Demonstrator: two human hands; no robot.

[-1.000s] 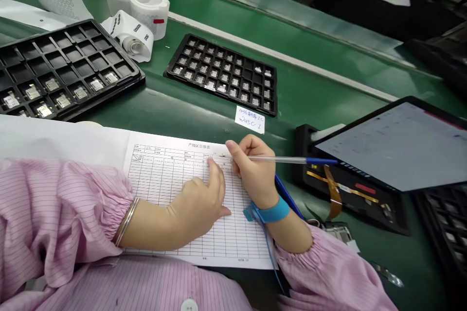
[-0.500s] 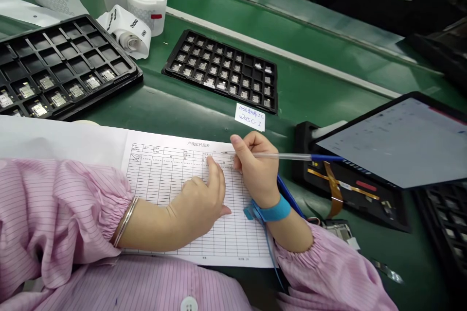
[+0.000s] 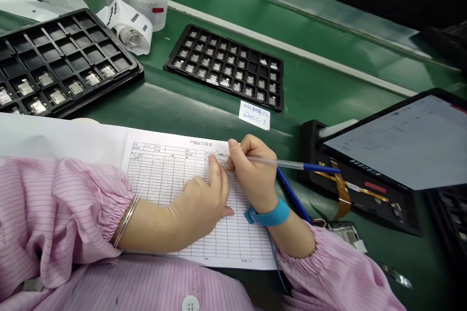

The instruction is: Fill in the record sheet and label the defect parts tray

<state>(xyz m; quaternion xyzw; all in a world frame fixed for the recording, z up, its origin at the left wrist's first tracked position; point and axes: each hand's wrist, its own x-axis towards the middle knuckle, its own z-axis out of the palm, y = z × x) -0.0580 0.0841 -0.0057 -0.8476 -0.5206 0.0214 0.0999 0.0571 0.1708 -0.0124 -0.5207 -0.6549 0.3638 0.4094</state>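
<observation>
A printed form with a ruled grid lies on the green table before me. My left hand rests on it, fingers extended and pointing up the page, holding nothing. Pinched in my right hand is a pen with a clear barrel and blue end. Its tip is at the form's upper right header rows, close to my left fingertips. A blue wrist strap circles my right wrist, and its cord runs down over the paper.
Black trays of small metal parts lie beyond the form, with a handwritten label beside one. White tape rolls stand at the back left. A tilted tablet screen stands at the right, over a black device shell.
The pen has tilted slightly, and its blue end is lower. My right hand has shifted a little to the left. The view has moved slightly; my left hand stays on the form.
</observation>
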